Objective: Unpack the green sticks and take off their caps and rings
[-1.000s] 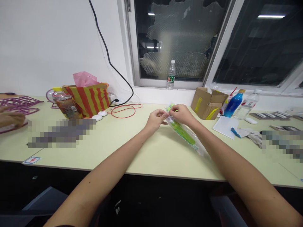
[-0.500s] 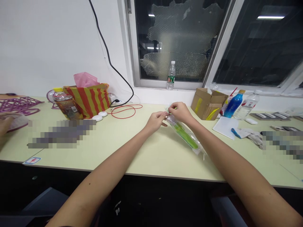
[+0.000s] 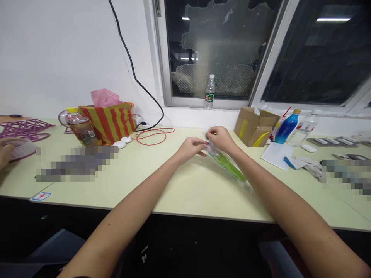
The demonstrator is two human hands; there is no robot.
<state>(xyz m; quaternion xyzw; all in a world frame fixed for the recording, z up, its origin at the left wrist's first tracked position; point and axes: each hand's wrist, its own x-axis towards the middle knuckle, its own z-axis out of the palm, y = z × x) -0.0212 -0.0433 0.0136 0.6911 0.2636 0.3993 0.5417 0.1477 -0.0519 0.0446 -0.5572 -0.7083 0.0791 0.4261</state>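
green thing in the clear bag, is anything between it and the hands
Only the clear bag itself. The left hand and right hand both pinch the bag's far end, so the plastic lies between them and the green thing inside. Nothing else on the table comes between.

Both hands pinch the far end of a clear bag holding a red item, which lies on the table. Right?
Not quite: the item inside the bag is green, not red, as the head view shows. Both the left hand and the right hand pinch its far end on the table.
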